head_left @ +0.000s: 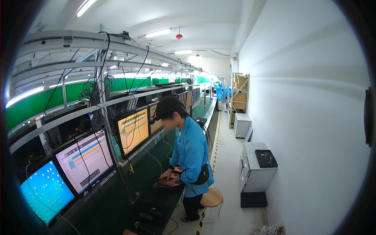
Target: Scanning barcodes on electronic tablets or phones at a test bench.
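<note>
Neither of my hands shows in the view. A co-worker [192, 149] in a blue smock and black cap stands bent over the dark green workbench [105, 203]. The co-worker's hands [168, 178] rest on a small orange and black device [177, 170] near the bench edge. Closer to me, dark objects [150, 214] lie on the bench, too dim to make out. An orange piece [128, 232] just enters the view at the lower edge.
Three lit monitors [84, 160] line the bench's left side, under a metal frame [58, 117] with hanging cables. A round stool [212, 197] stands behind the co-worker. Along the white wall are cabinets [256, 172] and a shelf with cartons [239, 100]. Striped tape [216, 147] marks the aisle.
</note>
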